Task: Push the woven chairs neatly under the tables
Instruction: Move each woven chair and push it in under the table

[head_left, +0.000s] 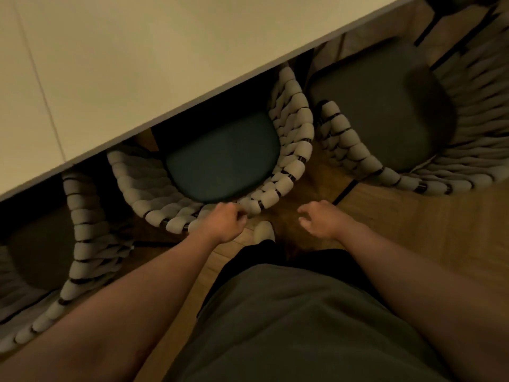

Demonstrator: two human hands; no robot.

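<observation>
I count three woven chairs along one pale, flat table [137,64]. The middle chair [289,150] has its dark rounded cushion half under the table edge, the left chair [82,230] is partly under, and the right chair [358,155] stands out clear of it. My left hand [225,220] curls on the middle chair's thick rope rim. My right hand [319,220] hangs loose and empty, apart from it, over the wooden floor [413,221].
</observation>
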